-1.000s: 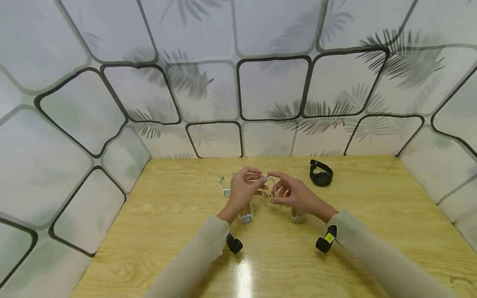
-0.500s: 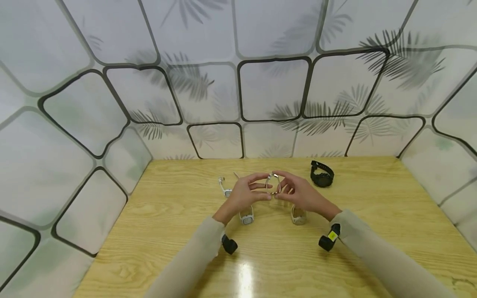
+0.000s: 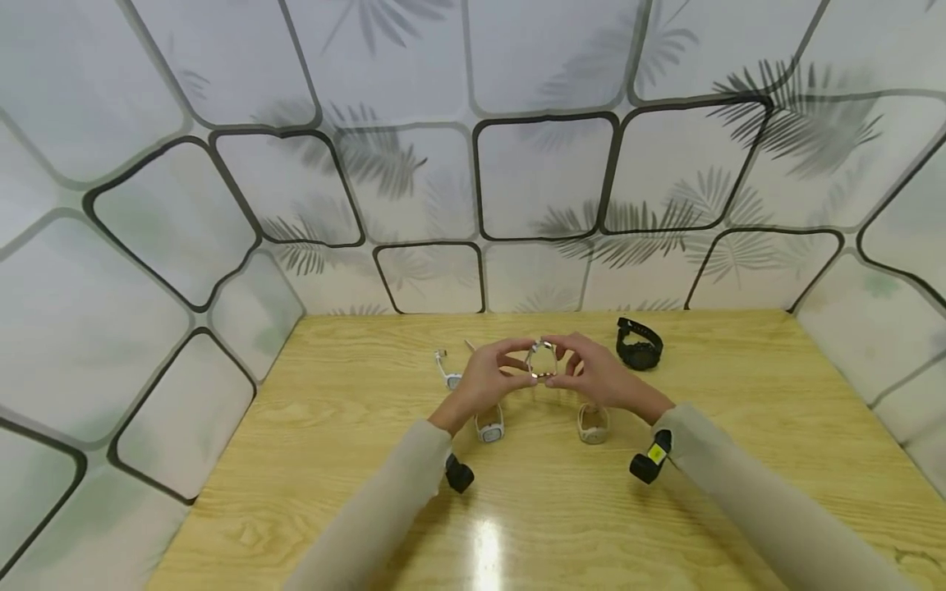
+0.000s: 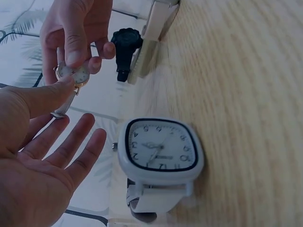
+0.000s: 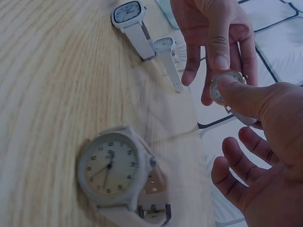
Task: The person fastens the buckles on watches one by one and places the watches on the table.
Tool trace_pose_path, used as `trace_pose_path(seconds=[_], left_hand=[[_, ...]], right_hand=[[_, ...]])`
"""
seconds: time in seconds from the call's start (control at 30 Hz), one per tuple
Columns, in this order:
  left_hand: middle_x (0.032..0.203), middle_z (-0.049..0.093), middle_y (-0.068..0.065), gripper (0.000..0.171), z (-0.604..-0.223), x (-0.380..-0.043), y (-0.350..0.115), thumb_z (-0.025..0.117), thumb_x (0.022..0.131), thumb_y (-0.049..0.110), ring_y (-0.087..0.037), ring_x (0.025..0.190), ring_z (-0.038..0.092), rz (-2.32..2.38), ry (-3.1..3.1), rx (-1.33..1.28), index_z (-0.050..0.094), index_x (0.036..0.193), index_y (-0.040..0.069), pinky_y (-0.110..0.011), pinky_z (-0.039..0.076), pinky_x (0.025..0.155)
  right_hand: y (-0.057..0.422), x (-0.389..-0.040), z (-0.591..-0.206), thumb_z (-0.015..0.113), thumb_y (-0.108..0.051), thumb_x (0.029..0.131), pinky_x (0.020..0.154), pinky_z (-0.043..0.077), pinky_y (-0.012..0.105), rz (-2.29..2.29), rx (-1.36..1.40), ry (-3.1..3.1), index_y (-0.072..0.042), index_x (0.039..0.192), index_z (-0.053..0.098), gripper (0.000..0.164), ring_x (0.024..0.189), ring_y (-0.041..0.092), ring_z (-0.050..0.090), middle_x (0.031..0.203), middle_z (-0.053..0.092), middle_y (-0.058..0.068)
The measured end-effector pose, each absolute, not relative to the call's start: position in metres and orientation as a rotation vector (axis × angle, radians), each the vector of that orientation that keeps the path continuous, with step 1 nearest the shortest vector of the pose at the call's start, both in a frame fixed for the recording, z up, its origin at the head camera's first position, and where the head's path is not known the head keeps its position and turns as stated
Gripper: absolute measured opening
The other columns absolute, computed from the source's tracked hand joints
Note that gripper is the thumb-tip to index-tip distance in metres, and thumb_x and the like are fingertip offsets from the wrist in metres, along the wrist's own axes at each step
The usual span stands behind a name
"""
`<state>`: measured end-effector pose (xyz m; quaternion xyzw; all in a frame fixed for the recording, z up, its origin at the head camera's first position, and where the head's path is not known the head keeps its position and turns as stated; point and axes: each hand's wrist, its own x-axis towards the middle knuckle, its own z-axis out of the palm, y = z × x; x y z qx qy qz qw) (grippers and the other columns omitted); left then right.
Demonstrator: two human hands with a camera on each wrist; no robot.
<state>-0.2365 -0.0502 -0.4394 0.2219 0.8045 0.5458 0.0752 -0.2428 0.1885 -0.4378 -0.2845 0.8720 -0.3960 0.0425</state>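
Both hands hold up a small round wristwatch with a gold rim [image 4: 81, 77] above the table. Its slim band makes a loop in the head view. My left hand [image 3: 484, 377] pinches the watch from the left, its thumb at the dial and the other fingers extended. From the right, my right hand [image 3: 602, 379] pinches it too, thumb against the dial. The thumbs hide part of the dial in both wrist views. Below the left hand lies a white watch with a squarish face [image 3: 491, 432]. A beige round watch [image 3: 593, 433] lies under the right hand.
A black watch [image 3: 639, 355] lies on the wooden table [image 3: 355, 427] at the back right. Left of my left hand is a small white watch [image 3: 453, 381], partly hidden by it. A patterned wall [image 3: 547, 180] rises behind the table's back edge.
The watch has moved slightly right and turned into an upright loop. My left hand has shifted its fingers from the loop's upper side to pinch along its left side. The table watches stay put.
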Motion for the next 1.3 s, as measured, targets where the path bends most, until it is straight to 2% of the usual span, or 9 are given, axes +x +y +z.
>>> trace_pose_path(seconds=[0.33,0.57,0.8,1.0,1.3], left_hand=[[0.145,0.059,-0.003,0.054,-0.44,-0.259,-0.042,0.078,0.094,0.016,-0.023,0.108,0.069,1.372,2.543,0.604,0.06,0.145,0.015,-0.028,0.057,0.07],[0.142,0.062,-0.006,0.05,-0.446,-0.272,-0.037,0.078,0.094,0.012,-0.021,0.1,0.069,1.303,2.568,0.56,0.062,0.141,0.012,-0.026,0.056,0.069],[0.139,0.064,-0.006,0.048,-0.453,-0.281,-0.032,0.079,0.093,0.011,-0.019,0.096,0.068,1.229,2.619,0.56,0.064,0.138,0.009,-0.025,0.054,0.07],[0.136,0.066,-0.006,0.048,-0.455,-0.286,-0.029,0.08,0.091,0.01,-0.018,0.095,0.065,1.16,2.643,0.555,0.065,0.137,0.007,-0.026,0.052,0.074],[0.133,0.068,-0.007,0.046,-0.458,-0.289,-0.027,0.079,0.092,0.01,-0.017,0.095,0.064,1.14,2.635,0.523,0.066,0.136,0.007,-0.024,0.051,0.075]], right_hand=[[0.192,-0.264,-0.443,0.078,-0.03,0.094,0.065,0.053,0.036,-1.084,-0.8,2.668,-0.007,0.154,0.045,0.072,0.076,0.016,0.059,0.123,0.053,0.015],[0.19,-0.278,-0.453,0.077,-0.031,0.095,0.063,0.05,0.036,-1.042,-0.753,2.658,-0.006,0.153,0.046,0.071,0.069,0.017,0.056,0.123,0.055,0.015],[0.188,-0.286,-0.459,0.078,-0.033,0.094,0.067,0.047,0.036,-0.961,-0.709,2.681,-0.006,0.149,0.051,0.068,0.075,0.018,0.054,0.118,0.057,0.009],[0.184,-0.292,-0.459,0.081,-0.031,0.092,0.073,0.048,0.037,-0.888,-0.715,2.694,-0.001,0.143,0.056,0.065,0.087,0.02,0.056,0.113,0.061,0.009],[0.183,-0.295,-0.459,0.08,-0.027,0.093,0.083,0.052,0.044,-0.868,-0.709,2.679,0.004,0.144,0.054,0.065,0.102,0.027,0.061,0.115,0.063,0.013]])
